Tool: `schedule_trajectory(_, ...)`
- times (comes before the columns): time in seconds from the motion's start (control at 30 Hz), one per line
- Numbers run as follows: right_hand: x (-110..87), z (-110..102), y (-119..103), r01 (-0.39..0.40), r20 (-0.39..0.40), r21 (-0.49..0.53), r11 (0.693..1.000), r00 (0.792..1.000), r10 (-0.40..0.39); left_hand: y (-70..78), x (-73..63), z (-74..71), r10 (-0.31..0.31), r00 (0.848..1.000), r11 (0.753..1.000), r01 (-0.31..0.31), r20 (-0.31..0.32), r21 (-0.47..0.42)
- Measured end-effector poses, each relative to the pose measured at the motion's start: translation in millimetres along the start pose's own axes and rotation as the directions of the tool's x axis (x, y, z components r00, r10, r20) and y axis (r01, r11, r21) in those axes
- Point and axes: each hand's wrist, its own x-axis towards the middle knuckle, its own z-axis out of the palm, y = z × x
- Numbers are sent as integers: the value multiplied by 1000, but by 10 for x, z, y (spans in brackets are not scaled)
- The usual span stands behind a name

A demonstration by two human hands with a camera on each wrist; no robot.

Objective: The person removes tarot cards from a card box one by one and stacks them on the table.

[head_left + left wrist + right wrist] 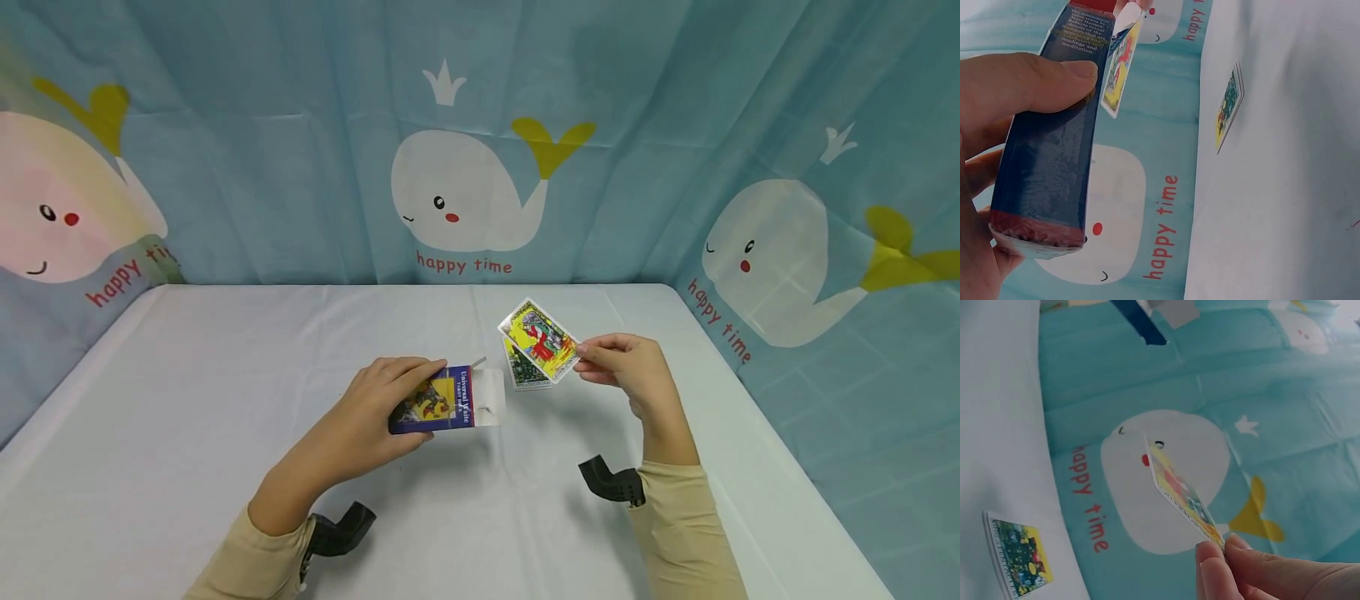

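Note:
My left hand [382, 408] grips a blue tarot card box [442, 400], thumb on its narrow printed side in the left wrist view. The box's white end flap [490, 397] stands open toward the right. Between thumb and fingertips, my right hand [626, 367] pinches a tarot card [538, 340] by one corner, its yellow and red picture facing up. Below it a small stack of cards [1019, 559] lies face up on the table; the held card partly covers that stack in the head view.
A white cloth covers the table [225, 358]. Behind it and along the sides hangs a blue curtain [300, 167] printed with whales. Black wrist mounts [341, 529] stick out from both sleeves.

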Motion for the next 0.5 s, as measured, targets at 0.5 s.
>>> schedule_trajectory(0.5,256,42,257,-150,92,151,977,986,137,4,4,-4,10,1000,1000,-10,-8,2)
